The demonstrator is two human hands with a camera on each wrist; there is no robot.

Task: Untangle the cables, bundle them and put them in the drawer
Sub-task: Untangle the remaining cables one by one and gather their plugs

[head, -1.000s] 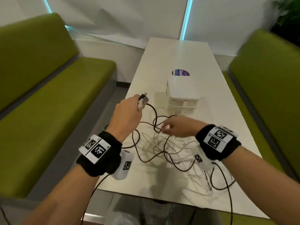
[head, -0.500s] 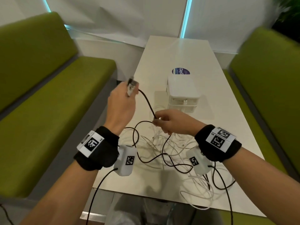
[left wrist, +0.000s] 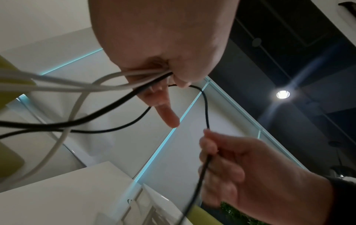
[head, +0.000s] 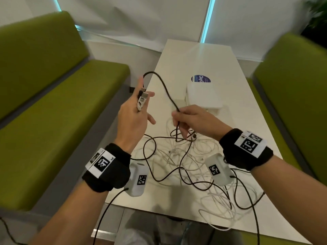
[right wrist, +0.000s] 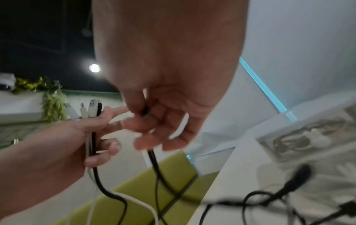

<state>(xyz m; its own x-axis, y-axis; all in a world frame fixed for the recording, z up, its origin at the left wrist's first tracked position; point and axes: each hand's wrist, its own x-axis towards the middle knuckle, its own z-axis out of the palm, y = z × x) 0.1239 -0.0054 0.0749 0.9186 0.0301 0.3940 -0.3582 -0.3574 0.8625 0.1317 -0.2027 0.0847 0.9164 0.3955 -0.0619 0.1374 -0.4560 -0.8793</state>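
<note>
Both hands (head: 134, 110) (head: 192, 119) on black cable (head: 166, 89), grip partly hidden.

I saw a glossy white table (head: 247, 110), matt green cloth benches (head: 58, 103), a smooth white plastic drawer box (head: 203, 96), matt black cable (head: 164, 85), and shiny metal plug tips (right wrist: 93, 101).

Your wristbands (head: 106, 167) are black, each bearing a white tag printed with a black square-code pattern. You have black cables (head: 166, 91) and white cables (head: 217, 197) tangled on a cream-white desk (head: 247, 124). The drawer box (head: 203, 96) is white, the round sticker (head: 200, 79) dark blue, the benches (head: 53, 103) olive green.
</note>
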